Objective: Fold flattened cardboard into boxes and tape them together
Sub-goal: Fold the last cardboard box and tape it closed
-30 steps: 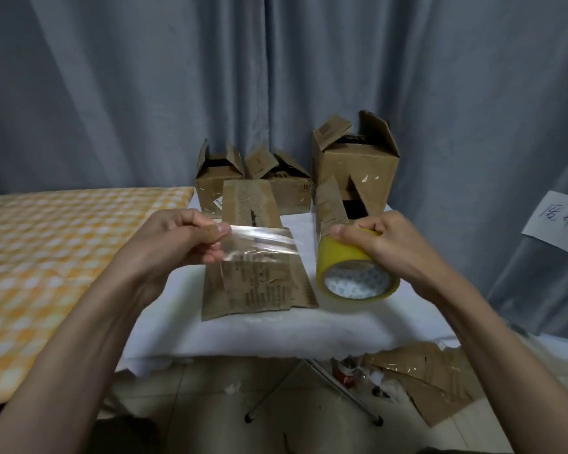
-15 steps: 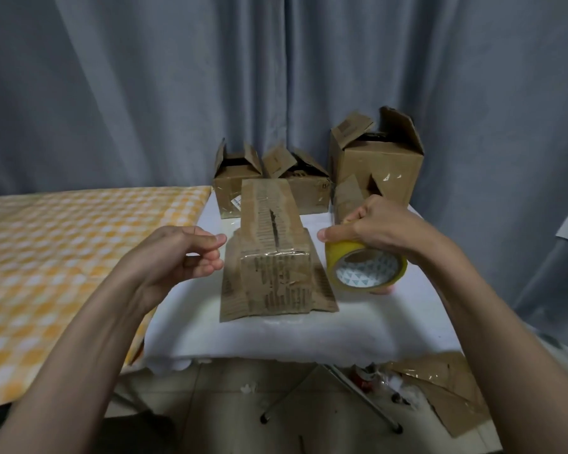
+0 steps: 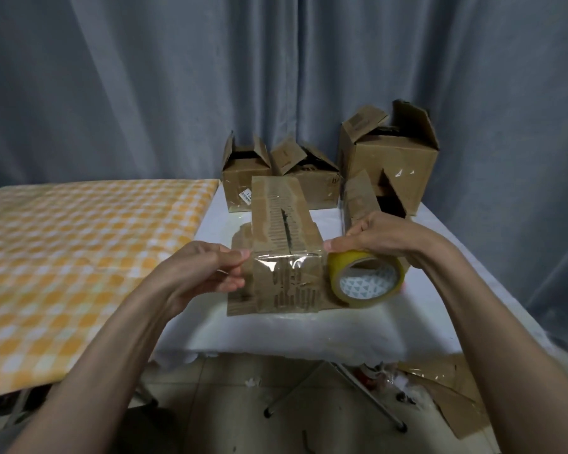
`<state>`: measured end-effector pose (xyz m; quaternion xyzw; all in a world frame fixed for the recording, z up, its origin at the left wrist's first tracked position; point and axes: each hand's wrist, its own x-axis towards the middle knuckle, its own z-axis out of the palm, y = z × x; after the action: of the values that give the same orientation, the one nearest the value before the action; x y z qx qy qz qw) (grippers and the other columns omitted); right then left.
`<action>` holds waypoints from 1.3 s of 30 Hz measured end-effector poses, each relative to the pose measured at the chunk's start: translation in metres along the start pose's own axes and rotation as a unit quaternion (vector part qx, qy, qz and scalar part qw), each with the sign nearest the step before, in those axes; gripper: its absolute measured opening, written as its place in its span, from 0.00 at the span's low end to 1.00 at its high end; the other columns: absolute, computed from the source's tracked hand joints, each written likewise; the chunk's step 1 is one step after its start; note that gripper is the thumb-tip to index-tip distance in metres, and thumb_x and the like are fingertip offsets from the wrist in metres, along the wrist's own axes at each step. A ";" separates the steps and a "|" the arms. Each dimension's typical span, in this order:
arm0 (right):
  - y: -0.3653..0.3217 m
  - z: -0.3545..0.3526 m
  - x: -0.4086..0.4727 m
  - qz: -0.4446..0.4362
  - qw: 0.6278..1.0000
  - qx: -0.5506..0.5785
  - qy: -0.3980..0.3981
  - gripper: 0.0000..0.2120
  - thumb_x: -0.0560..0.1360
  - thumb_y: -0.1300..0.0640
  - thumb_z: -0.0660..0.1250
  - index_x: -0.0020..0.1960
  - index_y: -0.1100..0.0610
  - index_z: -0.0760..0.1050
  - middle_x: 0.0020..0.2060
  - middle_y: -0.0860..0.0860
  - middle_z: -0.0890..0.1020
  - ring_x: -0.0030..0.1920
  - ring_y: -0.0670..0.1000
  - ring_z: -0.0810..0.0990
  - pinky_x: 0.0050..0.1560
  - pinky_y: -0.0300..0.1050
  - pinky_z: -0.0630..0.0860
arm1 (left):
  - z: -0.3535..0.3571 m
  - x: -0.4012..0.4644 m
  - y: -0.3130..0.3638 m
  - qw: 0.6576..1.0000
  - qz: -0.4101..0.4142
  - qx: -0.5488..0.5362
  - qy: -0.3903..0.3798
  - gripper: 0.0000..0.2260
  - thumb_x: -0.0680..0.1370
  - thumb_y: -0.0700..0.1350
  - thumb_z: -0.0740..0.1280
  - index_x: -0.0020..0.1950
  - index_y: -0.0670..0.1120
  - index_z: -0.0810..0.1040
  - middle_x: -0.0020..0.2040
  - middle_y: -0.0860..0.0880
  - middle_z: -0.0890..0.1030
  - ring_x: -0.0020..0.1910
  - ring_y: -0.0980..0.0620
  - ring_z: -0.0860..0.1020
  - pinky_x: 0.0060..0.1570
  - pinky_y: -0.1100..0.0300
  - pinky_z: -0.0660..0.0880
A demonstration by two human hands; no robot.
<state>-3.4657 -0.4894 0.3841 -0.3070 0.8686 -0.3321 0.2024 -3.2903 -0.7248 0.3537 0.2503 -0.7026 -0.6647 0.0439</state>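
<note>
Box in work (image 3: pixel 284 253): folded cardboard carton on the white worktop (image 3: pixel 309 326), lying lengthwise away from me, seam up; my landmark for all that follows.
Seam: a ragged slit along the box's top face, with older clear tape over torn paper.
Tape strip (image 3: pixel 284 262): clear film stretched across the box's near end, just above it; I cannot tell whether it touches the cardboard.
Left hand (image 3: pixel 207 273): left of the box, fingers (image 3: pixel 236 257) pinched together on the strip's free end.
Right hand (image 3: pixel 371 237): right of the box, fingers curled over the top of the tape roll.
Tape roll (image 3: pixel 366 278): yellowish, patterned core facing me, just beside the box's right edge.
Handling, as I judge it: the box is light, stiff along its creases, weak where torn; steady it by its side walls. The film is thin, clingy and creases readily, so I would hold it only at its ends, taut.
Finished boxes (image 3: pixel 387 158): three open-flapped cartons behind the box, against the grey curtain.
Checked cloth (image 3: pixel 79 257): yellow-and-white surface left of the box.
</note>
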 end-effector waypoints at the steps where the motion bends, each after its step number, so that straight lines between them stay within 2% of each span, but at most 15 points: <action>1: 0.000 0.002 0.000 -0.004 1.000 0.005 -0.006 0.22 0.64 0.36 0.77 0.36 0.55 0.78 0.29 0.51 0.76 0.33 0.48 0.75 0.44 0.45 0.72 | 0.001 0.000 0.000 1.000 0.007 0.014 0.001 0.14 0.68 0.51 0.76 0.41 0.41 0.82 0.37 0.43 0.82 0.36 0.49 0.83 0.35 0.63 0.79; 4: 0.001 0.005 -0.001 -0.015 0.999 0.028 -0.012 0.23 0.65 0.37 0.77 0.37 0.56 0.76 0.31 0.54 0.72 0.34 0.52 0.71 0.44 0.46 0.69 | -0.002 0.000 0.004 0.988 0.018 0.146 0.045 0.27 0.72 0.53 0.76 0.66 0.45 0.72 0.45 0.44 0.86 0.41 0.48 0.84 0.40 0.59 0.79; 6: 0.002 0.006 -0.002 -0.017 0.999 0.041 -0.006 0.24 0.65 0.37 0.78 0.31 0.54 0.72 0.28 0.52 0.69 0.32 0.51 0.69 0.42 0.45 0.67 | -0.004 -0.001 0.008 0.934 0.041 0.334 0.124 0.36 0.74 0.56 0.73 0.76 0.49 0.61 0.59 0.47 0.82 0.52 0.48 0.82 0.50 0.56 0.75; 9: -0.002 0.010 -0.003 -0.013 0.999 0.045 -0.012 0.26 0.67 0.37 0.77 0.24 0.51 0.69 0.24 0.46 0.71 0.27 0.46 0.71 0.39 0.42 0.69 | 0.015 -0.013 0.014 0.857 0.255 0.389 0.222 0.22 0.80 0.52 0.66 0.73 0.49 0.70 0.67 0.49 0.77 0.58 0.52 0.76 0.57 0.57 0.70; 12: -0.013 0.022 -0.004 -0.029 0.999 0.037 -0.027 0.25 0.67 0.35 0.75 0.26 0.50 0.69 0.24 0.46 0.71 0.28 0.45 0.70 0.37 0.43 0.66 | 0.056 -0.027 0.016 0.810 0.407 0.389 0.166 0.12 0.83 0.47 0.59 0.61 0.46 0.78 0.60 0.47 0.80 0.56 0.57 0.71 0.50 0.69 0.60; 14: -0.019 0.029 -0.007 -0.037 0.998 0.039 -0.038 0.22 0.69 0.35 0.73 0.32 0.53 0.75 0.29 0.50 0.75 0.33 0.48 0.74 0.39 0.45 0.69 | 0.075 -0.030 0.006 0.806 0.389 0.420 0.147 0.16 0.84 0.49 0.56 0.66 0.43 0.76 0.66 0.44 0.77 0.63 0.57 0.69 0.58 0.72 0.56; 16: -0.020 0.032 -0.012 -0.036 0.997 0.061 -0.041 0.24 0.71 0.37 0.71 0.40 0.60 0.81 0.37 0.53 0.83 0.40 0.51 0.81 0.43 0.47 0.76 | 0.081 -0.030 -0.004 0.793 0.364 0.464 0.151 0.25 0.84 0.55 0.50 0.75 0.42 0.67 0.75 0.43 0.68 0.74 0.51 0.64 0.70 0.66 0.49; 19: -0.007 0.028 -0.025 -0.039 0.991 0.112 -0.064 0.16 0.75 0.39 0.69 0.43 0.50 0.86 0.39 0.47 0.85 0.43 0.47 0.83 0.37 0.36 0.77 | 0.085 -0.027 -0.014 0.790 0.333 0.490 0.154 0.32 0.82 0.62 0.44 0.80 0.44 0.57 0.80 0.46 0.57 0.79 0.51 0.55 0.73 0.62 0.44; 21: 0.002 0.026 -0.030 -0.043 0.985 0.144 -0.085 0.15 0.76 0.39 0.67 0.38 0.46 0.84 0.39 0.47 0.83 0.46 0.48 0.80 0.42 0.41 0.73 | 0.088 -0.024 -0.017 0.786 0.324 0.499 0.166 0.34 0.81 0.65 0.45 0.80 0.45 0.55 0.80 0.47 0.55 0.79 0.51 0.54 0.75 0.61 0.45; 23: 0.006 0.024 -0.033 -0.033 0.983 0.157 -0.095 0.14 0.76 0.38 0.67 0.39 0.46 0.83 0.41 0.44 0.81 0.48 0.48 0.77 0.40 0.44 0.70 | 0.091 -0.025 -0.017 0.785 0.319 0.502 0.175 0.36 0.79 0.66 0.47 0.80 0.45 0.57 0.80 0.47 0.57 0.79 0.50 0.56 0.75 0.58 0.48; 25: 0.007 0.021 -0.035 -0.031 0.981 0.162 -0.101 0.15 0.77 0.39 0.67 0.39 0.46 0.82 0.35 0.41 0.80 0.39 0.41 0.77 0.28 0.35 0.70 | 0.091 -0.026 -0.016 0.786 0.319 0.498 0.179 0.36 0.79 0.67 0.49 0.79 0.44 0.59 0.80 0.46 0.59 0.78 0.50 0.57 0.75 0.57 0.50; 27: 0.007 0.020 -0.035 -0.037 0.982 0.158 -0.098 0.17 0.77 0.38 0.67 0.36 0.47 0.80 0.31 0.41 0.79 0.32 0.39 0.77 0.24 0.29 0.67 | 0.091 -0.025 -0.016 0.787 0.317 0.498 0.180 0.35 0.79 0.66 0.52 0.79 0.44 0.60 0.79 0.46 0.60 0.78 0.49 0.58 0.75 0.57 0.51; 31: 0.010 0.023 -0.029 -0.036 0.982 0.151 -0.111 0.14 0.77 0.41 0.68 0.40 0.49 0.82 0.38 0.46 0.85 0.40 0.43 0.83 0.36 0.34 0.76 | 0.093 -0.025 -0.015 0.779 0.313 0.511 0.185 0.38 0.77 0.68 0.51 0.79 0.44 0.61 0.78 0.46 0.62 0.77 0.49 0.60 0.75 0.56 0.51; 35: 0.012 0.031 -0.025 -0.040 0.985 0.120 -0.118 0.17 0.77 0.43 0.69 0.32 0.48 0.79 0.31 0.43 0.82 0.33 0.38 0.79 0.33 0.31 0.72 | 0.096 -0.026 -0.017 0.771 0.308 0.525 0.186 0.42 0.75 0.71 0.54 0.78 0.42 0.61 0.77 0.44 0.64 0.77 0.47 0.61 0.76 0.51 0.56; 39: 0.021 0.030 -0.030 -0.042 0.982 0.134 -0.128 0.18 0.77 0.38 0.65 0.37 0.47 0.83 0.38 0.45 0.86 0.40 0.41 0.84 0.37 0.31 0.76 | 0.100 -0.026 -0.017 0.766 0.307 0.526 0.208 0.42 0.74 0.70 0.55 0.76 0.40 0.66 0.75 0.42 0.69 0.74 0.45 0.66 0.73 0.50 0.59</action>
<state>-3.4359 -0.4707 0.3525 -0.3537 0.7695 -0.4114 0.3368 -3.3018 -0.6230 0.3335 0.1374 -0.9551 -0.0742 0.2520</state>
